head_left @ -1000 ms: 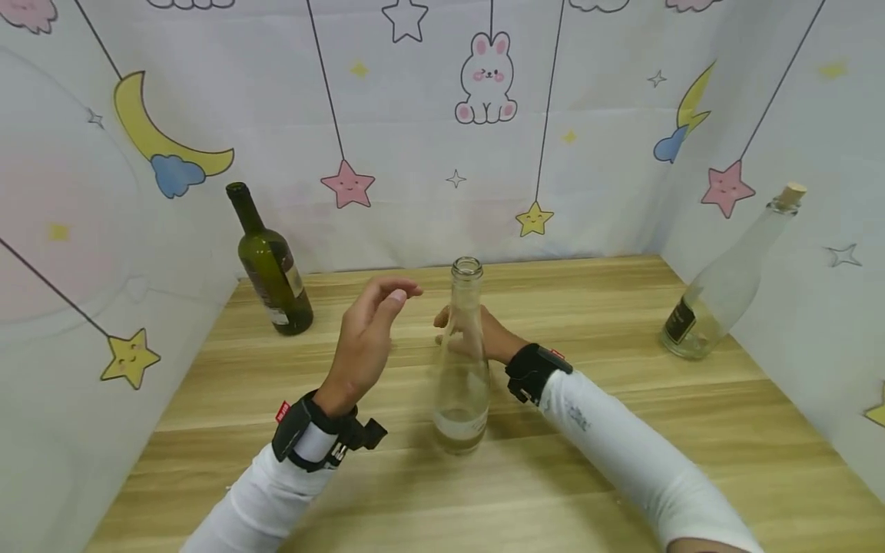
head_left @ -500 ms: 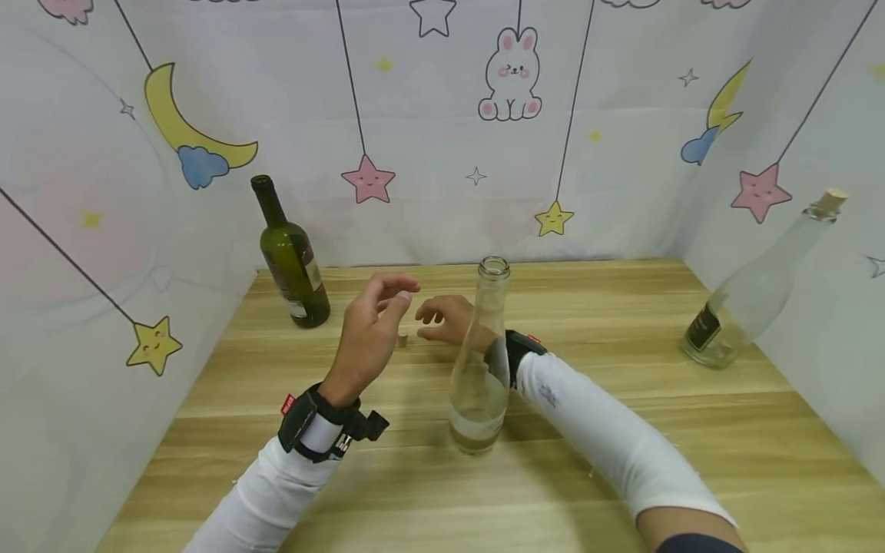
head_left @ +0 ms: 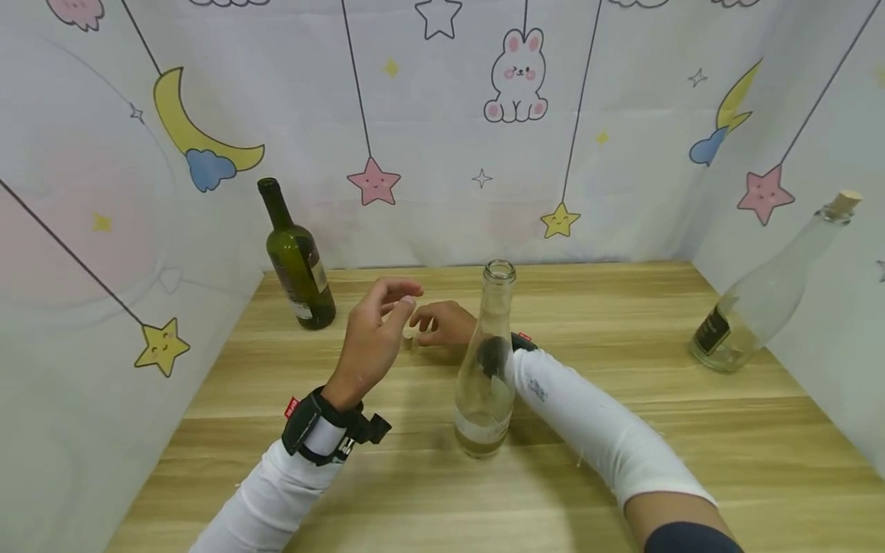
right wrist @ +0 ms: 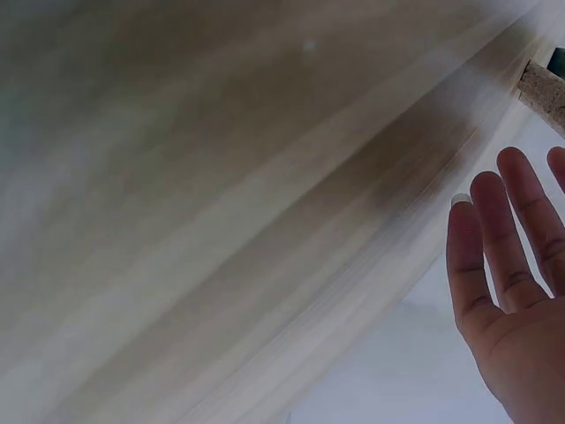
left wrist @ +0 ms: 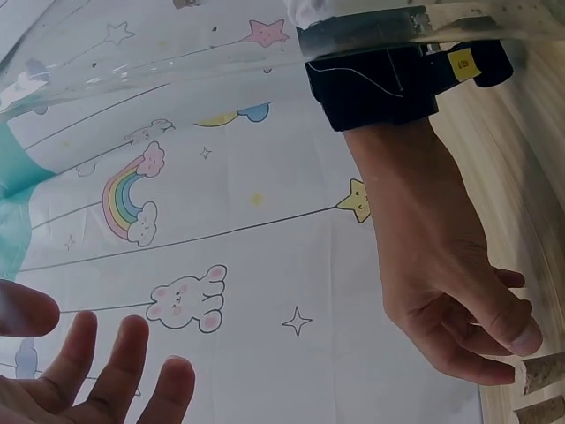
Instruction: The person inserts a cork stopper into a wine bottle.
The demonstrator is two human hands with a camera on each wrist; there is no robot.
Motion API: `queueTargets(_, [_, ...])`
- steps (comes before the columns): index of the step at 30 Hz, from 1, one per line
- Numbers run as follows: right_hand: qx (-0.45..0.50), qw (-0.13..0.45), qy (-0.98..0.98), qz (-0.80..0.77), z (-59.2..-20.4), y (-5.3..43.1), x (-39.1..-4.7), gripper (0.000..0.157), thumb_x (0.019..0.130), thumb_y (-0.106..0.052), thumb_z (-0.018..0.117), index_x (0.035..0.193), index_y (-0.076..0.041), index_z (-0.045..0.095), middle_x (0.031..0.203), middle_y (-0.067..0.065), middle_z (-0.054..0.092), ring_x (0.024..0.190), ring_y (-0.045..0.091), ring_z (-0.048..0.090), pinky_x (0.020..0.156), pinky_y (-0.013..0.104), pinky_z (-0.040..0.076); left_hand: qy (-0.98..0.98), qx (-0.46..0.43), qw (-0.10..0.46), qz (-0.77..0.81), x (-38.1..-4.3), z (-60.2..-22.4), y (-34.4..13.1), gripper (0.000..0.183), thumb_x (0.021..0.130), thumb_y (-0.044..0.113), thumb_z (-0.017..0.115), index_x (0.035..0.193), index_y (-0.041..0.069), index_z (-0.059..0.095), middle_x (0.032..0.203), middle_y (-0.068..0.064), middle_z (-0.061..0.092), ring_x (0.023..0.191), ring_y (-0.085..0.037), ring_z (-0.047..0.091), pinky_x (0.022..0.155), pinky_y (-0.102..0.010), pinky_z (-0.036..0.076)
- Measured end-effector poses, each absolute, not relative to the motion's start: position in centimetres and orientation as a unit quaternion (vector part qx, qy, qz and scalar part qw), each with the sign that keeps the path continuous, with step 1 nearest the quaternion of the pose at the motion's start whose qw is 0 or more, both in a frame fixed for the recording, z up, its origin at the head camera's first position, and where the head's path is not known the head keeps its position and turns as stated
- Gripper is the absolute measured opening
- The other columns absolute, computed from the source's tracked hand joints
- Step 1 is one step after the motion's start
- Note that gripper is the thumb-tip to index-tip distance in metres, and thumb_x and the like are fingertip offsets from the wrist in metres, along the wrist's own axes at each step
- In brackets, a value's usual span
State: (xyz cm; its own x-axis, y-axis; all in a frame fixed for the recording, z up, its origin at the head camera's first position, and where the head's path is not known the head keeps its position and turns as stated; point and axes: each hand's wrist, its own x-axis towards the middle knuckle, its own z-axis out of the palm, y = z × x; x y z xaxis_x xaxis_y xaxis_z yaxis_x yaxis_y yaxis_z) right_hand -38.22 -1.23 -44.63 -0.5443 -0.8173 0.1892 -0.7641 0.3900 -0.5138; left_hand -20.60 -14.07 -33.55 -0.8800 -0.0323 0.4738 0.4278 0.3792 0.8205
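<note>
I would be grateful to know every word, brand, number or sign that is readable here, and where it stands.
Nothing can be read with certainty.
Green bottle: label too small.
Corked bottle: dark label, too small.
Middle bottle: faint marking, illegible.
Left wrist strap: red tag, too small.
Right wrist strap: another red tag, too small; yellow sticker, blurred.
Right sleeve: dark mark, illegible.
</note>
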Motion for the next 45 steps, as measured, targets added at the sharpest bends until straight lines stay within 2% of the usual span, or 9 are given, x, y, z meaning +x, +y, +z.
queueTargets(4, [-0.489, 0.043, 0.819, -0.296, -44.5, -1.5, -38.1, 0.024, 0.087, -0.009, 0.077, 0.108, 0.0, 0.073, 0.091, 0.014, 0.077, 0.084, 0.026, 0.073, 0.078, 0.04, 0.062, -0.802, -0.12, 0.214, -0.545, -20.6, -33.5, -14.2, 0.022, 0.103, 0.01, 0.052, 0.122, 0.003, 0.061, 0.121, -0.012, 0.067, 0.119, -0.026, 0.059, 0.107, -0.055, 0.042])
queueTargets(9, [-0.502, 0.036, 0.807, -0.308, -45.0, -1.9, -38.3, 0.017, 0.085, -0.008, 0.077, 0.101, -0.002, 0.075, 0.087, 0.01, 0.077, 0.079, 0.019, 0.073, 0.074, 0.035, 0.063, -0.798, -0.123, 0.216, -0.549, -20.6, -33.5, -14.3, 0.021, 0.103, 0.01, 0.052, 0.121, 0.005, 0.061, 0.12, -0.012, 0.067, 0.118, -0.025, 0.059, 0.107, -0.054, 0.042])
queueTargets(18, [-0.5, 0.025, 0.812, -0.301, -44.7, -1.7, -38.3, 0.014, 0.087, -0.014, 0.078, 0.099, -0.006, 0.076, 0.092, 0.006, 0.076, 0.079, 0.016, 0.07, 0.069, 0.031, 0.061, -0.796, -0.13, 0.218, -0.55, -20.8, -33.5, -14.2, 0.02, 0.102, 0.009, 0.053, 0.12, 0.004, 0.062, 0.12, -0.015, 0.067, 0.118, -0.025, 0.059, 0.108, -0.055, 0.042])
queueTargets(24, [-0.484, 0.0, 0.824, -0.295, -43.7, 0.3, -38.1, 0.014, 0.087, -0.015, 0.078, 0.098, -0.006, 0.076, 0.092, 0.006, 0.077, 0.078, 0.018, 0.071, 0.07, 0.032, 0.061, -0.8, -0.131, 0.211, -0.546, -20.9, -33.5, -13.6, 0.021, 0.103, 0.01, 0.052, 0.121, 0.004, 0.061, 0.12, -0.011, 0.066, 0.118, -0.026, 0.059, 0.108, -0.058, 0.04])
queueTargets(29, [-0.491, -0.03, 0.807, -0.328, -42.6, 2.2, -37.2, 0.01, 0.084, -0.006, 0.078, 0.092, -0.002, 0.074, 0.087, 0.011, 0.077, 0.074, 0.025, 0.072, 0.067, 0.032, 0.062, -0.804, -0.127, 0.205, -0.544, -21.0, -33.6, -13.3, 0.021, 0.103, 0.012, 0.052, 0.121, 0.006, 0.061, 0.121, -0.011, 0.066, 0.119, -0.026, 0.058, 0.108, -0.057, 0.04])
queueTargets(31, [-0.493, -0.004, 0.794, -0.357, -42.0, 3.2, -36.3, 0.007, 0.086, -0.001, 0.075, 0.093, 0.001, 0.072, 0.088, 0.014, 0.076, 0.076, 0.026, 0.071, 0.069, 0.032, 0.061, -0.805, -0.126, 0.204, -0.543, -21.1, -33.7, -13.2, 0.021, 0.104, 0.013, 0.052, 0.122, 0.006, 0.061, 0.121, -0.011, 0.066, 0.119, -0.026, 0.059, 0.108, -0.057, 0.041])
queueTargets(36, [-0.475, 0.048, 0.783, -0.399, -41.6, 6.0, -35.1, 0.006, 0.09, -0.002, 0.07, 0.092, 0.003, 0.071, 0.085, 0.012, 0.072, 0.073, 0.015, 0.063, 0.064, 0.027, 0.054, -0.804, -0.133, 0.202, -0.543, -21.4, -33.9, -12.7, 0.021, 0.104, 0.012, 0.052, 0.121, 0.005, 0.061, 0.121, -0.012, 0.066, 0.116, -0.027, 0.061, 0.108, -0.056, 0.042])
queueTargets(40, [-0.464, -0.005, 0.812, -0.354, -41.2, 8.2, -33.8, 0.008, 0.086, -0.008, 0.075, 0.088, -0.001, 0.073, 0.082, 0.009, 0.073, 0.069, 0.014, 0.066, 0.061, 0.029, 0.057, -0.803, -0.134, 0.202, -0.545, -21.7, -34.1, -12.5, 0.022, 0.103, 0.011, 0.052, 0.121, 0.004, 0.061, 0.12, -0.012, 0.066, 0.115, -0.028, 0.061, 0.107, -0.057, 0.042])
queueTargets(45, [-0.425, -0.019, 0.841, -0.335, -40.2, 11.1, -32.1, 0.011, 0.087, -0.017, 0.077, 0.083, -0.01, 0.069, 0.085, 0.005, 0.074, 0.075, 0.017, 0.069, 0.068, 0.035, 0.06, -0.801, -0.137, 0.195, -0.549, -22.0, -34.5, -11.9, 0.021, 0.104, 0.011, 0.052, 0.121, 0.004, 0.062, 0.12, -0.012, 0.066, 0.115, -0.028, 0.061, 0.107, -0.056, 0.041])
